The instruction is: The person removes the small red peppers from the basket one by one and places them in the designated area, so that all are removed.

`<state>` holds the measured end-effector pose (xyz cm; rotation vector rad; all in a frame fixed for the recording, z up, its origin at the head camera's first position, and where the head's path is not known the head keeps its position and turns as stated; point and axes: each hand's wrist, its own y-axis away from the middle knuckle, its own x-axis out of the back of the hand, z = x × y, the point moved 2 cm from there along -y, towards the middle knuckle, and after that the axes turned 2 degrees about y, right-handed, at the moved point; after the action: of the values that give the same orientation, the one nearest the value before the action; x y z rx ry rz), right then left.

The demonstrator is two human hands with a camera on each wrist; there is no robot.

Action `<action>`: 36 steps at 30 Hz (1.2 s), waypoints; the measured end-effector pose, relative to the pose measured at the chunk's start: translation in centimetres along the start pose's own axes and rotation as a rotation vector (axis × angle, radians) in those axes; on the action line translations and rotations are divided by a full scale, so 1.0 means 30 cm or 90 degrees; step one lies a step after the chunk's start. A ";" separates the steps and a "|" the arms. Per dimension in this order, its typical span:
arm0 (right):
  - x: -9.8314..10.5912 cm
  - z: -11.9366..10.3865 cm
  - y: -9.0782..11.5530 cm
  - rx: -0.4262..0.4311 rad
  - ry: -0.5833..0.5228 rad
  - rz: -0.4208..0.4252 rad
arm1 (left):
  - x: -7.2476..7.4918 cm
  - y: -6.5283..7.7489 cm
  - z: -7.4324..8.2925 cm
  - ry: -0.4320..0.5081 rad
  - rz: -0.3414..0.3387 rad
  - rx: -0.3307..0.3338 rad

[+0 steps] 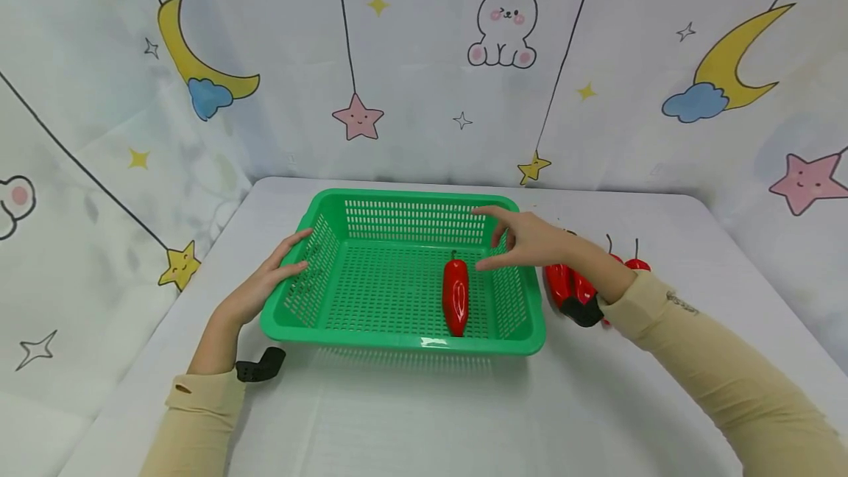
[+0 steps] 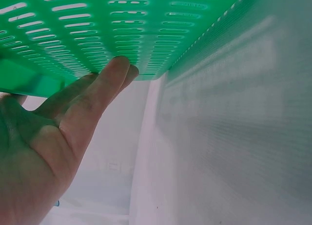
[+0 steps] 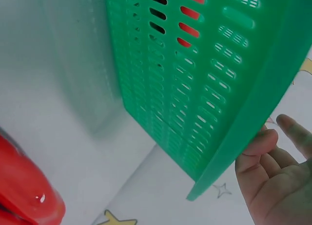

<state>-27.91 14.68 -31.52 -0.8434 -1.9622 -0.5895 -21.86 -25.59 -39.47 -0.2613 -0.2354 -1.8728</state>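
Note:
A green plastic basket point(image 1: 397, 341) with slotted walls stands on the table. Inside, toward its right, lies one glossy red chili pepper point(image 1: 456, 299), stem pointing to the back. My left hand point(image 1: 260, 284) rests at the basket's left rim, its fingertips over the edge. From below, the left wrist view shows fairly straight fingers point(image 2: 105, 86) against the outer slotted wall. Over the right rim hovers my right hand point(image 1: 523, 240), thumb and forefinger spread apart with nothing between them. In the right wrist view this hand point(image 3: 278, 181) appears beyond the basket's rim.
Several more red chili peppers point(image 1: 559, 283) lie right of the basket, partly hidden by the right forearm. One pepper point(image 3: 29, 186) is close to the right wrist camera. Black straps circle both wrists. A patterned cloth point(image 1: 424, 57) hangs behind the white table point(image 1: 397, 418).

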 end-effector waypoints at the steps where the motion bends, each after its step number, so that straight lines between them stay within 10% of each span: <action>1: -0.003 0.000 -0.003 -0.004 0.000 -0.003 | 0.000 0.000 0.000 -0.002 -0.001 -0.002; 36: -0.140 -0.031 -0.093 -0.002 0.020 -0.081 | 0.001 -0.003 0.000 -0.001 0.000 0.006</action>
<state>-27.95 10.83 -34.93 -0.7106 -1.9964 -0.6765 -21.95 -25.58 -39.47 -0.2567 -0.2449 -1.8717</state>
